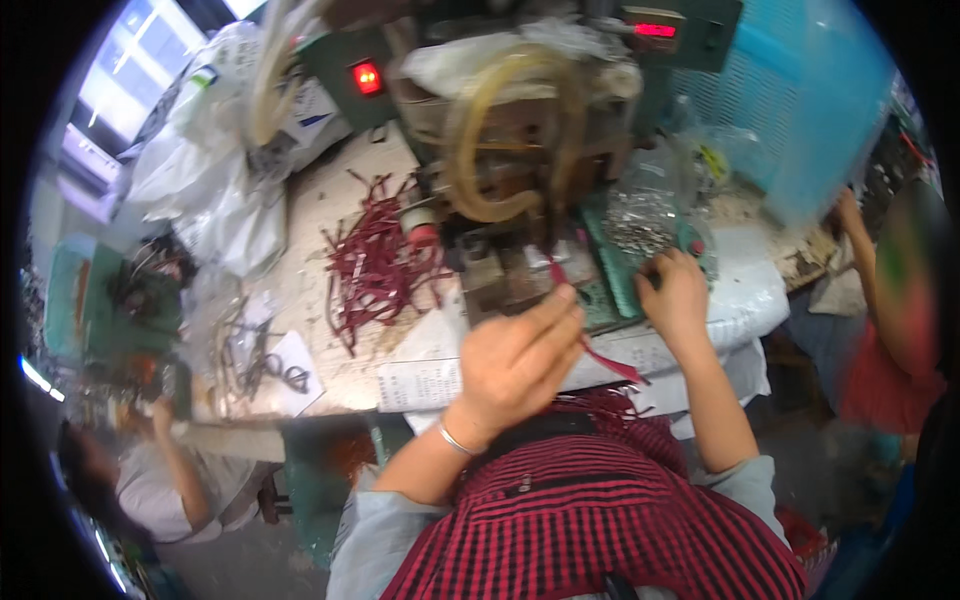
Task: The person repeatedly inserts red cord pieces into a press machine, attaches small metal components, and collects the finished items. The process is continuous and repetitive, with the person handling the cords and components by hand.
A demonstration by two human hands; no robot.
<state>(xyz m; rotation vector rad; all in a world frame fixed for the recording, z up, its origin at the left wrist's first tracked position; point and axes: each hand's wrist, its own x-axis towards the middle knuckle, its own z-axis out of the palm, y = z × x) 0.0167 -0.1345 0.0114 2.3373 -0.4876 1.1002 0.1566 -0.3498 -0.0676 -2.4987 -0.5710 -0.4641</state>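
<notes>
My left hand (522,352) is closed on a thin dark red strap (612,366). One end points up into the machine (515,255) in front of me, and the other trails down to the right. My right hand (678,295) has its fingers curled at the near edge of a pile of small shiny metal parts (640,228) on a green tray (612,262). Whatever its fingertips pinch is too small to make out. More dark red straps (375,262) lie in a tangled heap left of the machine.
A yellowish hose (470,130) loops over the machine's front, below a lit red switch (367,77). White plastic bags (215,200) fill the back left, and a blue plastic crate (790,110) the back right. Scissors (290,372) lie on paper at left. People sit at both sides.
</notes>
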